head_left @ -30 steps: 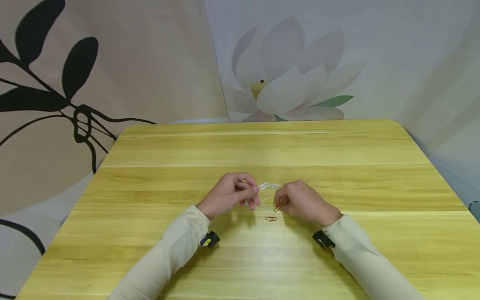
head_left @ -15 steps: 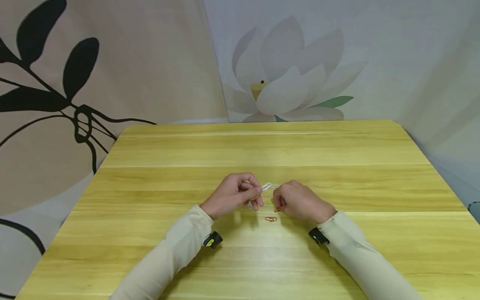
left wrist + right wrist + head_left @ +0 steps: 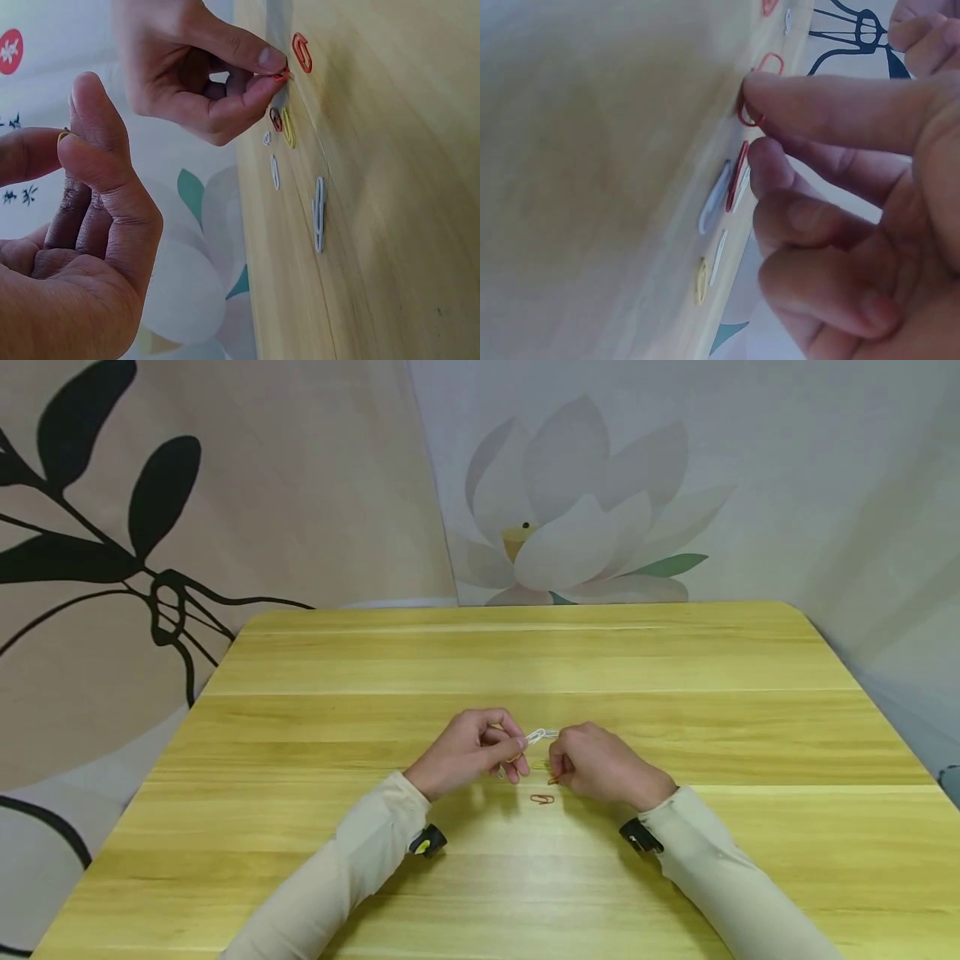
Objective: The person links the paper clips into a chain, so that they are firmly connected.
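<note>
Red paper clip (image 3: 542,799): looped wire, on the wood-grained table (image 3: 480,893), lower centre of the head view. Right hand (image 3: 603,764): fingers curled, pinching another red clip (image 3: 281,75). Left hand (image 3: 468,752): thumb and forefinger pinching a small yellowish piece (image 3: 63,135), other fingers bent. White clips (image 3: 536,737): slim loops between the hands. Flower-printed backdrop (image 3: 600,527): upper frame.

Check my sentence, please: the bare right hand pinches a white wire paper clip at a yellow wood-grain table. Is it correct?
Not fully: the pinched wire paper clip is red, not white, as the left wrist view shows. The bare right hand does pinch it, at the yellow wood-grain table.
</note>
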Demonstrator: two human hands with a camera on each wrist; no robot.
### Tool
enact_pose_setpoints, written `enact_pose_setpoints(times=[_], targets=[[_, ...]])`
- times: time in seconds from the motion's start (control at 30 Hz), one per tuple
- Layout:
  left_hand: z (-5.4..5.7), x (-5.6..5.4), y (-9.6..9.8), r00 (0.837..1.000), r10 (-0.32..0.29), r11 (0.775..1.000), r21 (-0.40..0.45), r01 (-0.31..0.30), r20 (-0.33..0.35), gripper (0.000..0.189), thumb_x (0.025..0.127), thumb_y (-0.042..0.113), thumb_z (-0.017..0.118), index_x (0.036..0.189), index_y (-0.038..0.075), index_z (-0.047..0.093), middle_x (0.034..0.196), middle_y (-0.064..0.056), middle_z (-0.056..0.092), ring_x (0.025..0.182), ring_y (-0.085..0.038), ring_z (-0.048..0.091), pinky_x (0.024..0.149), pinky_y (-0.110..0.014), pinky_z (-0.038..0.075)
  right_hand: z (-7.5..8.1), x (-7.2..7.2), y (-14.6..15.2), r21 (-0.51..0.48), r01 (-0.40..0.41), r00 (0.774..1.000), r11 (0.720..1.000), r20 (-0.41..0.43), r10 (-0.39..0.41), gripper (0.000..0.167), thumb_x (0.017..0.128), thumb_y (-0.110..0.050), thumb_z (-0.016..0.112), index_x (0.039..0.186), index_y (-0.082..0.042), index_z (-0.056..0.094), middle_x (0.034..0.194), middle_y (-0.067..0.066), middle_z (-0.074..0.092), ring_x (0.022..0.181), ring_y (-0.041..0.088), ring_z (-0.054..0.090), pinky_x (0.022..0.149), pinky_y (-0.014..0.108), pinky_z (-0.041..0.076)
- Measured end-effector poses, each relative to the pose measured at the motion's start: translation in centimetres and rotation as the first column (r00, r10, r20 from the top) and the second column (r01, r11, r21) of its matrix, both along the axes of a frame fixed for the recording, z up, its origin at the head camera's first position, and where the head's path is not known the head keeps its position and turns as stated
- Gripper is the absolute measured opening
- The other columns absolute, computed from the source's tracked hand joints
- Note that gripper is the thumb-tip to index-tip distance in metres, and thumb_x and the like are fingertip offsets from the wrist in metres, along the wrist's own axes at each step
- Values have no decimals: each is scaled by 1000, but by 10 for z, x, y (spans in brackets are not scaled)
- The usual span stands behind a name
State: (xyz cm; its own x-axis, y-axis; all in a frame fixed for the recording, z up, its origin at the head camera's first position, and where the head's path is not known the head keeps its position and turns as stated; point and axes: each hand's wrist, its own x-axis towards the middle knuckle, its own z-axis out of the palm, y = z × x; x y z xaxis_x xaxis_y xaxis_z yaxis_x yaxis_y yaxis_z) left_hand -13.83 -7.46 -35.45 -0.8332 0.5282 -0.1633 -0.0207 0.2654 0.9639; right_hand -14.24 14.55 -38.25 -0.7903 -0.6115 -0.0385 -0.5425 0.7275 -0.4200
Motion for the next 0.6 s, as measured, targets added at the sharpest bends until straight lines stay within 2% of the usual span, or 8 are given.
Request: enact_pose_setpoints(times=[0.1, 0.37, 0.5, 0.6], targets=[[-1, 0, -1, 1000, 5, 1000, -7, -5, -4, 14, 100, 12, 58, 102, -1, 61, 82, -11, 75, 69, -14, 70, 65, -33, 53, -1, 0, 2, -47, -20, 1000, 999, 2, 20, 20, 79, 0, 77, 70, -13, 67, 72, -4, 62, 67, 5, 52, 60, 18, 45], [-1, -1, -5, 1000, 8, 1000, -21, -8, -9, 19, 100, 12, 58, 106, -5, 60, 84, -10, 75, 71, -17, 71, 68, -36, 55, 4, -4, 7, -192, 0, 992, 981, 123, 24, 14, 89, 1, 68, 82, -11, 66, 79, 1, 72, 63, 4, 53, 57, 20, 44], [-1, -2, -4, 1000, 10, 1000, -26, -11, -10, 19, 100, 12, 58, 106, -6, 60, 83, -10, 75, 74, -25, 72, 68, -37, 55, 6, -4, 9, -281, 48, 981, 958, 193, 7, 7, 91, -4, 69, 86, -10, 68, 83, 3, 75, 64, 5, 56, 55, 20, 45], [0, -2, -4, 1000, 15, 999, -30, -15, -12, 19, 100, 12, 58, 107, -6, 60, 83, -10, 75, 76, -29, 72, 69, -38, 55, 7, -4, 11, -362, 120, 963, 924, 270, -19, 2, 92, -7, 70, 90, -7, 69, 85, 8, 75, 59, 7, 55, 52, 22, 46]])
